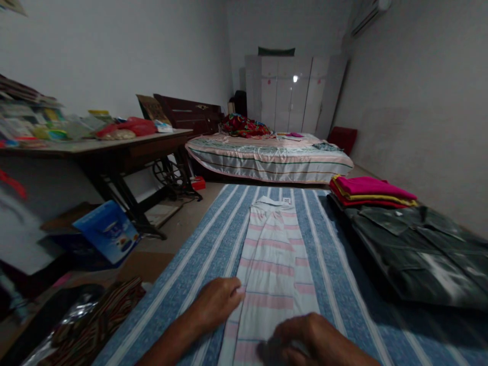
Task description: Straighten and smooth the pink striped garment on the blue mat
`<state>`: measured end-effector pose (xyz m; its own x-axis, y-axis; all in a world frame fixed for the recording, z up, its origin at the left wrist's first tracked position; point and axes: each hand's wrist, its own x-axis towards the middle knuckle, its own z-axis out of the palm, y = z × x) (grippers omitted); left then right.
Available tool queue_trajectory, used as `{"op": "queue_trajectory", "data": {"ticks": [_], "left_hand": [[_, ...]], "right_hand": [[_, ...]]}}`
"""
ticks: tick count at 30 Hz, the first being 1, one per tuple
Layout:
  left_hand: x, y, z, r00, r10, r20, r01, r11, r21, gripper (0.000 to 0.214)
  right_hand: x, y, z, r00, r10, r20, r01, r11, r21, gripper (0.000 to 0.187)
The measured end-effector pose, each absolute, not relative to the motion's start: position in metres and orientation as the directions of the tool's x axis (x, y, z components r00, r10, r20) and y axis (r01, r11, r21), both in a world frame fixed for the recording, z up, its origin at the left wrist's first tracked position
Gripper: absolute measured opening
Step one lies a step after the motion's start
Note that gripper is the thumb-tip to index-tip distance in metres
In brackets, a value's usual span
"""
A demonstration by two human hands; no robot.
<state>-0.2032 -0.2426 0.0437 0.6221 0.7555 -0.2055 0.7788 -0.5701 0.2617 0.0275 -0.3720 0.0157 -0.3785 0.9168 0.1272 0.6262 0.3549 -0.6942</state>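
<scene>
A white shirt with pink stripes and thin dark lines lies folded into a long narrow strip, its collar end pointing away from me. My left hand is closed at the shirt's left edge, with thumb and fingers pinched on the cloth. Over the near end of the shirt, toward the right, is my right hand. Motion smears its fingers, so I cannot make out whether they grip the fabric. Beneath everything spreads a blue sheet with white stripes.
To the right lie a dark green folded jacket and a pile of pink, yellow and red clothes. A cluttered sewing machine table stands left, above a blue box. Beyond is a bed before a white wardrobe.
</scene>
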Motion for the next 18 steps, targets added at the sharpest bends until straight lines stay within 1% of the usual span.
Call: {"op": "queue_trajectory", "data": {"ticks": [2, 3, 4, 6, 8, 11, 14, 16, 18], "left_hand": [[-0.188, -0.209, 0.039, 0.468, 0.868, -0.163, 0.879, -0.439, 0.185, 0.022], [-0.181, -0.194, 0.034, 0.401, 0.905, -0.141, 0.912, -0.379, 0.159, 0.023], [-0.174, -0.18, 0.029, 0.336, 0.933, -0.129, 0.936, -0.316, 0.153, 0.023], [-0.159, -0.157, 0.02, 0.248, 0.961, -0.12, 0.959, -0.227, 0.169, 0.025], [-0.145, -0.14, 0.013, 0.203, 0.972, -0.121, 0.966, -0.178, 0.189, 0.027], [-0.128, -0.124, 0.006, 0.144, 0.982, -0.121, 0.973, -0.118, 0.198, 0.032], [-0.123, -0.115, -0.003, 0.105, 0.987, -0.12, 0.974, -0.078, 0.211, 0.028], [-0.126, -0.11, -0.008, 0.113, 0.987, -0.113, 0.97, -0.085, 0.228, 0.024], [-0.131, -0.107, -0.012, 0.121, 0.988, -0.097, 0.963, -0.094, 0.252, 0.022]], "right_hand": [[0.037, -0.343, 0.018, -0.267, 0.955, 0.131, 0.618, 0.274, -0.737, 0.026], [0.042, -0.327, 0.016, -0.203, 0.969, 0.138, 0.611, 0.236, -0.756, 0.028], [0.047, -0.311, 0.012, -0.131, 0.979, 0.158, 0.609, 0.205, -0.766, 0.03], [0.057, -0.278, -0.001, 0.062, 0.968, 0.242, 0.65, 0.145, -0.746, 0.033], [0.065, -0.249, -0.018, 0.171, 0.929, 0.329, 0.714, 0.113, -0.691, 0.035], [0.072, -0.219, -0.046, 0.172, 0.886, 0.431, 0.828, 0.107, -0.55, 0.034], [0.075, -0.206, -0.071, 0.109, 0.872, 0.476, 0.909, 0.106, -0.403, 0.033], [0.076, -0.204, -0.083, 0.08, 0.87, 0.486, 0.93, 0.11, -0.35, 0.034], [0.076, -0.204, -0.088, 0.073, 0.87, 0.487, 0.935, 0.11, -0.337, 0.034]]}}
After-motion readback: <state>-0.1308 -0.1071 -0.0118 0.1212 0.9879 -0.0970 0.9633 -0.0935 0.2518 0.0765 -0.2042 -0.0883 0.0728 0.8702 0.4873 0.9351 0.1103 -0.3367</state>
